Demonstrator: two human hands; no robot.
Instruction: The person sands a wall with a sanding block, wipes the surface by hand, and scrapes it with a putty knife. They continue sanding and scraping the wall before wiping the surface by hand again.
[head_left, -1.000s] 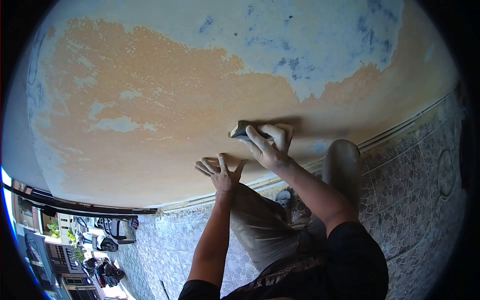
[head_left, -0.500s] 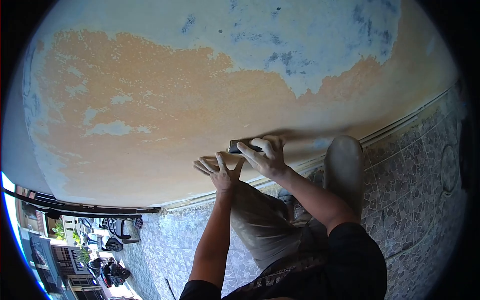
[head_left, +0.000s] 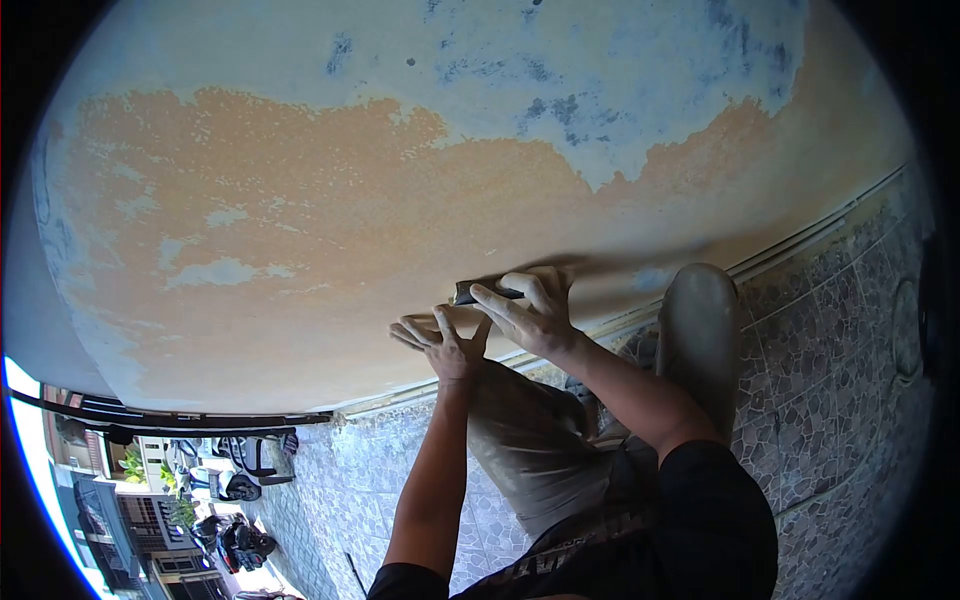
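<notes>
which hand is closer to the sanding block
Right. The right hand grips the sanding block at the wall; the left hand is spread just below and left of it in the view.

Dark block [head_left: 487, 291] partly hidden, shirt [head_left: 610, 555] cut off

Two hands [head_left: 452, 354], one dark block [head_left: 464, 293], one wall [head_left: 330, 220], two knees [head_left: 700, 300]

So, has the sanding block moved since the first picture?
Yes: the sanding block, in the right hand, is farther from the large pale patch and closer to the floor.
</notes>
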